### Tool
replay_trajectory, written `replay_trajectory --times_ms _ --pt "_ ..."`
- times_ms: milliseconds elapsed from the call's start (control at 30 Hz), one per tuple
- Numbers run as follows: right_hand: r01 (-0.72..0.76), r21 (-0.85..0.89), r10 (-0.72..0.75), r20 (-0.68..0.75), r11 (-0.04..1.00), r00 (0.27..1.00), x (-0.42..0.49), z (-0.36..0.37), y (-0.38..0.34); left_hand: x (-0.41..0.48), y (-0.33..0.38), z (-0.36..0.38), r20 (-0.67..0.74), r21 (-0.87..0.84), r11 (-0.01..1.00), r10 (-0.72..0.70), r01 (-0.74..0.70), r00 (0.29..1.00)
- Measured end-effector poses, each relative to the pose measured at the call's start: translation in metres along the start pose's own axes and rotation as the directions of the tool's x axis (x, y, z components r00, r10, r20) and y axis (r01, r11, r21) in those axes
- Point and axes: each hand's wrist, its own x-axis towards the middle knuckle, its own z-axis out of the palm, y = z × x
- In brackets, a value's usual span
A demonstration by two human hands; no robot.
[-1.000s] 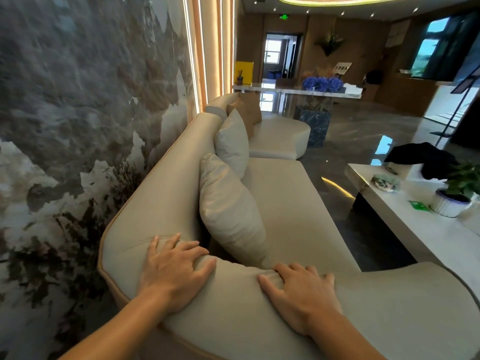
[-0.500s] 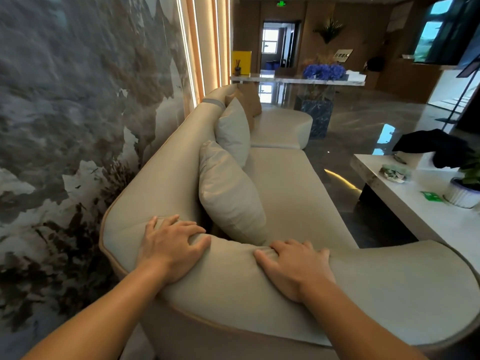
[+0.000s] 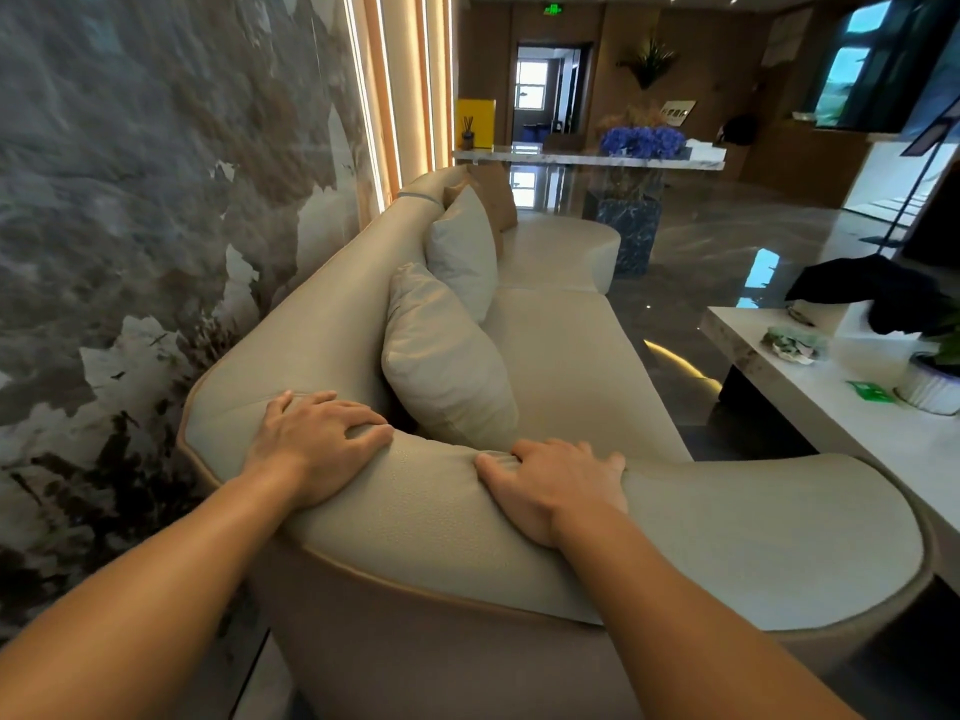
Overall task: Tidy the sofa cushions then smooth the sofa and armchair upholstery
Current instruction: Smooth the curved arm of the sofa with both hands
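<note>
A long beige sofa [image 3: 582, 366] runs away from me along the left wall. I stand behind its near padded arm [image 3: 753, 532]. My left hand [image 3: 317, 439] lies palm down on the arm's top near the back corner, fingers spread. My right hand [image 3: 556, 483] presses flat on the arm further right, its fingers curled over the inner edge. A beige cushion [image 3: 447, 366] leans against the backrest just beyond my hands. A second beige cushion [image 3: 465, 252] stands behind it, with a tan cushion [image 3: 496, 194] at the far end.
A marbled mural wall [image 3: 145, 210] stands close on the left. A white low table [image 3: 831, 407] at right carries a potted plant [image 3: 935, 376], a black cloth [image 3: 872, 288] and small items. Glossy dark floor [image 3: 727, 241] lies between. A counter with blue flowers [image 3: 641, 140] is far back.
The view has pulled back and lifted a little. Both hands stay on the sofa arm, slid slightly toward its inner edge; my right fingers now curl over it.
</note>
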Motion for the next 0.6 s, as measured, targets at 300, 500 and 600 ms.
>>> replay_trajectory --times_ms 300,500,600 --pt "-0.001 0.003 0.001 0.005 1.0 1.0 0.005 0.0 -0.003 0.004 -0.002 -0.001 0.003 0.032 0.999 0.003 -0.003 1.0" --pt "-0.001 0.003 0.001 -0.09 1.0 0.996 -0.012 -0.002 -0.005 0.007 -0.007 0.003 0.058 0.108 0.994 0.025 -0.031 0.998" --pt "-0.089 -0.031 0.091 0.057 0.996 0.994 -0.034 -0.011 -0.006 -0.002 0.009 -0.006 0.187 0.203 0.979 -0.004 -0.035 0.982"
